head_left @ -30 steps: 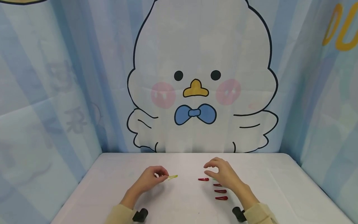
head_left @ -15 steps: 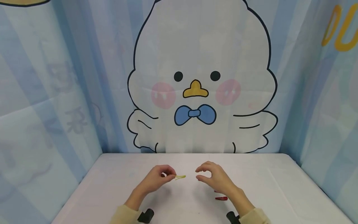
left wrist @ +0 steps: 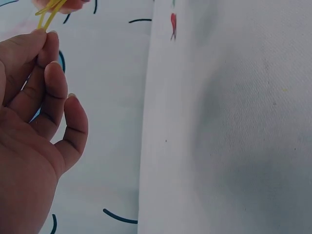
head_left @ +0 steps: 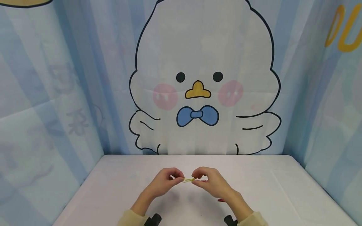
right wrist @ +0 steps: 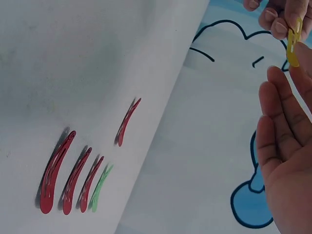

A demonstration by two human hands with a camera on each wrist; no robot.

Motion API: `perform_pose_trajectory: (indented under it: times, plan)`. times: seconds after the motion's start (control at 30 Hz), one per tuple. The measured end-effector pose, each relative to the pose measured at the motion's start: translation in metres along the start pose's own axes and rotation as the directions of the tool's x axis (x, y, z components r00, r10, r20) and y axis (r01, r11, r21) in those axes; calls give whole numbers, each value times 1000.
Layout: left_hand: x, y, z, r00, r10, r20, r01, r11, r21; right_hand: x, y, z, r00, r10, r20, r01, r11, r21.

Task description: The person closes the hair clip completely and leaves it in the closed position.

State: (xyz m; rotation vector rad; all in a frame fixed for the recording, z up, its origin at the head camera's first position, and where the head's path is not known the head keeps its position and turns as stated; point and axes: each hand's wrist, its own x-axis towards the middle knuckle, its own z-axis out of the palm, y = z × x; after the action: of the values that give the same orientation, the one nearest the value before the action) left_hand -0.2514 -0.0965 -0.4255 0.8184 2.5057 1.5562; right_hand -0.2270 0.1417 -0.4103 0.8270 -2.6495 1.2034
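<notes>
A yellow snap hair clip (head_left: 188, 180), its arms spread apart, is held above the table between both hands. My left hand (head_left: 167, 183) pinches one end with thumb and fingertips. At the rounded end, the thumb and forefinger of my right hand (head_left: 216, 183) close on the clip. The right wrist view shows that rounded end of the yellow clip (right wrist: 293, 57) up close. Below the right hand on the table lie several red hair clips (right wrist: 57, 173) and one green hair clip (right wrist: 101, 190). In the head view the right hand and wrist hide most of them.
One red clip (right wrist: 129, 122) lies apart from the row. The white table (head_left: 135, 166) ends at a curtain (head_left: 198, 138) with a cartoon bird printed on it. Curtains also hang at both sides.
My left hand has carried the yellow clip to the right. My right hand has come left from above the red clips and now grips the clip's free end.
</notes>
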Motion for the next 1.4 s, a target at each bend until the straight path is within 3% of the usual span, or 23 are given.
perform_pose_trajectory:
  times: [0.27,0.6,0.97,1.27,1.4]
  plan:
    - [-2,2,5,1000,-8,-8,8,1000,-28,-2,1,5,997,-66,-30,66,998,12]
    - [-2,6,8,1000,-6,-26,6,1000,-13,-4,3,8,993,-77,-87,81,995,51]
    - [-2,8,10,999,33,26,-33,999,23,-9,5,6,986,-100,-132,107,993,49]
    - [-2,9,15,998,47,-47,-46,998,35,-9,8,7,960,-200,-197,208,978,22]
    - [-3,9,16,997,43,-71,-40,999,36,-9,8,7,957,-204,-205,213,977,27]
